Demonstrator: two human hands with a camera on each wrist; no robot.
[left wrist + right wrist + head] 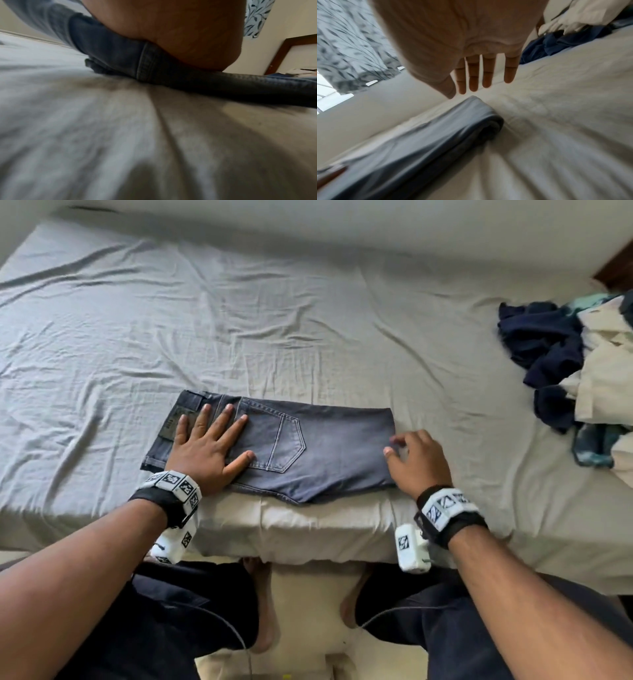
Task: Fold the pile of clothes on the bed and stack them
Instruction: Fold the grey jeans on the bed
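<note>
The bed (308, 313) carried folded jeans (329, 446) near its front edge, with a clothes pile (582, 364) well apart at right. The left hand (209, 446) pressed flat on the jeans; the right hand (416, 460), fingers straight, hovered at their right end.

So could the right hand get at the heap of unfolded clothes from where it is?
Probably yes: the right hand is open beside the folded grey jeans, and only bare bedsheet lies between it and the unfolded clothes.
</note>
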